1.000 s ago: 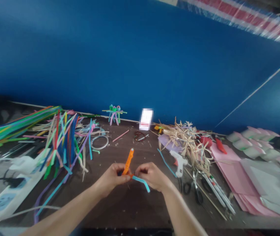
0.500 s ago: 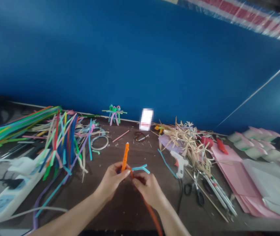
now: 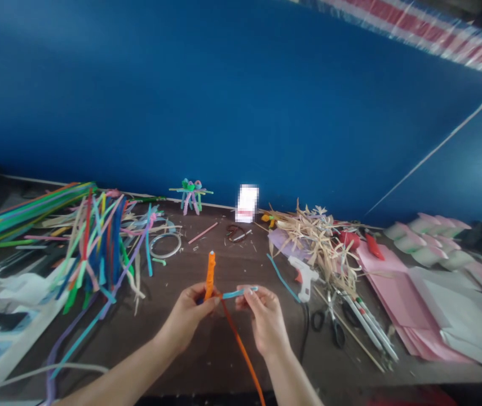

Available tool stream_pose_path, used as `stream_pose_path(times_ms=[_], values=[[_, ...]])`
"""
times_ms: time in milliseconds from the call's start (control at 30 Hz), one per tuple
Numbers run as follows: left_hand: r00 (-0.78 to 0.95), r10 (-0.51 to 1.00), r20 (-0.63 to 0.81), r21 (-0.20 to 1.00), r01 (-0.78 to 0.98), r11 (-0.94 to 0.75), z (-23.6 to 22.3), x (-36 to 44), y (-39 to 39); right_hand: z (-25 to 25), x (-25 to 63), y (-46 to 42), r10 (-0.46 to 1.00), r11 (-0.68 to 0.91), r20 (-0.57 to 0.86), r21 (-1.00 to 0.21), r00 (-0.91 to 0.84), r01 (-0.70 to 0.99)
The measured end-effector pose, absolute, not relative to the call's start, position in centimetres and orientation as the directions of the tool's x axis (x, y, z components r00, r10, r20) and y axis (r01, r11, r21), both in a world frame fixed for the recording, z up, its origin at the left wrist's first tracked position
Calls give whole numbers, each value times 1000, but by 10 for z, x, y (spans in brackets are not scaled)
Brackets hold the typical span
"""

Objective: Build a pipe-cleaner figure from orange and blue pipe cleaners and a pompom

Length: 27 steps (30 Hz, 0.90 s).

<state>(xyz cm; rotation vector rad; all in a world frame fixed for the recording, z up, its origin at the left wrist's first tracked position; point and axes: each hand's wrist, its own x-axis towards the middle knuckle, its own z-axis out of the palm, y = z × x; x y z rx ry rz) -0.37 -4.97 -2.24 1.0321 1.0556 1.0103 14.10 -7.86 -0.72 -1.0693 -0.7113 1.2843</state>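
My left hand (image 3: 184, 316) is closed around the lower part of an orange-wrapped stick (image 3: 211, 272), held upright with a pale tip on top. From beside its fingertips a light-blue pipe cleaner (image 3: 232, 294) runs sideways to my right hand (image 3: 268, 327). Thumb and fingers of that hand pinch the blue piece near its far end. A long orange pipe cleaner (image 3: 243, 349) trails from the left fingertips down to the bottom edge, passing left of my right hand. Where the blue and orange pieces meet is partly hidden by the left fingers.
Many coloured pipe cleaners (image 3: 105, 242) and a power strip (image 3: 16, 332) lie left. A pipe-cleaner figure (image 3: 190, 198) stands behind, near a bright blurred-out panel (image 3: 247, 203). On the right are a glue gun (image 3: 305, 276), scissors (image 3: 329, 324), dried-leaf flowers (image 3: 314, 231) and pink sheets (image 3: 397, 307).
My right hand has shifted from the orange strand to the blue piece and grips it. The blue piece's forked ends are now together. The orange strand hangs free of the right hand.
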Motion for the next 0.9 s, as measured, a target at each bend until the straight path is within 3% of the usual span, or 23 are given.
stream_pose_path(times_ms=[233, 500, 567, 667, 733, 767, 833, 900], values=[[184, 969, -163, 971, -145, 191, -20, -5, -49, 0, 142, -79, 976, -99, -184, -849, 114, -519], [300, 893, -335, 869, -267, 415, -13, 4, -51, -2, 147, -69, 925, -267, -378, -696, 24, -666], [307, 874, -376, 843, -279, 460, -12, 4, -50, -5, 149, -67, 924, -278, -382, -723, 32, -633], [291, 836, -466, 779, -314, 543, -13, 2, -48, -10, 154, -70, 950, -129, -226, -912, 215, -389], [276, 800, -532, 721, -347, 599, -13, -1, -46, -13, 158, -75, 937, 68, 54, -997, 346, -27], [274, 780, -562, 690, -363, 626, -13, -2, -45, -14, 160, -79, 915, 173, 227, -967, 334, 185], [287, 743, -605, 640, -380, 668, -12, -4, -43, -15, 163, -85, 855, 366, 502, -761, 128, 537], [302, 716, -630, 610, -378, 697, -11, -5, -43, -14, 165, -90, 802, 486, 583, -507, -132, 712]])
